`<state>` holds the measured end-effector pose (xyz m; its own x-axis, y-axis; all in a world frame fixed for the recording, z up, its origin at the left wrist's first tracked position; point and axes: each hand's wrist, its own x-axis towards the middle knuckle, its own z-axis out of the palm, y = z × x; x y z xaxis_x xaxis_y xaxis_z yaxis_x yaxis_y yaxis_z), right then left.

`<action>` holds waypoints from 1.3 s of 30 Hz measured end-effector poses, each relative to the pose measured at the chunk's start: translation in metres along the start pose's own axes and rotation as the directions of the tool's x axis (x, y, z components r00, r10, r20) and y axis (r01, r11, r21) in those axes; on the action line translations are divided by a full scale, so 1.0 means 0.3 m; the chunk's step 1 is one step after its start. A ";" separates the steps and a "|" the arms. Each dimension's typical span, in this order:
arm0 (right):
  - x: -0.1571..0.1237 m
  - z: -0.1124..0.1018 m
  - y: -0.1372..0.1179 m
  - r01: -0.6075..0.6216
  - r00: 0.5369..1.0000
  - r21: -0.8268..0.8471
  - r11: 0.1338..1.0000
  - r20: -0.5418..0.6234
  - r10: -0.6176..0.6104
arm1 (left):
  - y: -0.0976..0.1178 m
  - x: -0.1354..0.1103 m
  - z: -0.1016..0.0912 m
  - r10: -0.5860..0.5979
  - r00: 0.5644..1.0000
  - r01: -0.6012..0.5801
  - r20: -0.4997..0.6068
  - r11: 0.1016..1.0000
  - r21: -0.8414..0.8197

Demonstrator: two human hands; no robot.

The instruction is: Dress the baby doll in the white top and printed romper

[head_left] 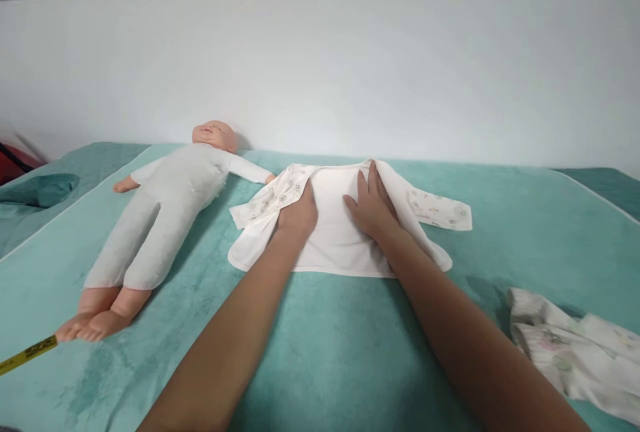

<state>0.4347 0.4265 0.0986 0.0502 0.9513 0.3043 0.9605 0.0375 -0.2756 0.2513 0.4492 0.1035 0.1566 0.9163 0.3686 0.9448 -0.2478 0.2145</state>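
Note:
A small white baby shirt (335, 239) with a faint print lies spread open on the teal bed cover (320, 352), its sleeves out to both sides. My left hand (299, 211) rests on the shirt's left front panel, fingers curled over its edge. My right hand (371, 205) lies flat on the right panel, fingers stretched toward the collar. A baby doll (170, 199) in a pale grey bodysuit lies on its back to the left of the shirt, one arm touching the left sleeve.
Another crumpled printed garment (575, 352) lies at the right near edge. A yellow tape strip (27, 354) shows at the lower left by the doll's feet. A white wall (320, 65) stands behind the bed. A red object (13, 162) peeks in at far left.

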 end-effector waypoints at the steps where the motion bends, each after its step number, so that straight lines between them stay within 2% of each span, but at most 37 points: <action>1: 0.003 0.007 0.003 0.004 1.000 0.002 1.000 0.008 -0.004 | 0.001 0.000 0.001 -0.006 1.000 0.006 0.016 1.000 -0.008; 7: 0.032 0.042 0.023 -0.038 0.998 0.020 0.999 0.049 0.037 | 0.007 -0.002 0.009 -0.036 0.994 0.040 0.107 0.999 -0.036; 12: 0.037 0.035 0.016 -0.051 0.992 -0.018 0.999 0.118 0.053 | 0.002 0.003 0.020 -0.027 0.986 0.032 0.165 0.999 -0.029; 15: 0.029 0.026 0.003 -0.007 0.993 -0.057 0.998 0.117 0.014 | 0.002 0.004 0.018 -0.028 0.981 0.032 0.191 0.999 -0.021; 20: 0.005 0.015 -0.023 0.177 0.981 -0.166 0.970 0.113 -0.160 | 0.014 -0.026 -0.008 -0.009 0.980 0.015 0.198 0.999 -0.031; 24: -0.039 0.003 -0.042 0.264 0.960 -0.158 0.952 0.143 -0.242 | 0.027 -0.096 -0.038 0.014 0.980 -0.014 0.197 1.000 -0.001; 27: -0.087 -0.012 -0.054 0.263 0.954 -0.139 0.955 0.182 -0.237 | 0.028 -0.163 -0.058 0.060 0.974 -0.067 0.219 0.998 0.023; 31: -0.163 -0.042 -0.066 0.282 0.943 -0.133 0.950 0.222 -0.249 | 0.015 -0.240 -0.087 0.121 0.975 -0.132 0.187 0.990 0.046; 35: -0.262 -0.086 -0.063 0.318 0.925 -0.091 0.944 0.248 -0.288 | -0.014 -0.315 -0.132 0.185 0.962 -0.193 0.202 0.981 0.018; 39: -0.383 -0.146 -0.023 0.326 0.919 -0.035 0.945 0.247 -0.308 | -0.071 -0.412 -0.194 0.304 0.934 -0.299 0.190 0.953 -0.054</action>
<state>0.4342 0.3034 0.1055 -0.3171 0.9381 0.1392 0.9335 0.3346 -0.1290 0.1950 0.3228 0.1060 0.4877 0.8400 0.2376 0.8378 -0.5269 0.1431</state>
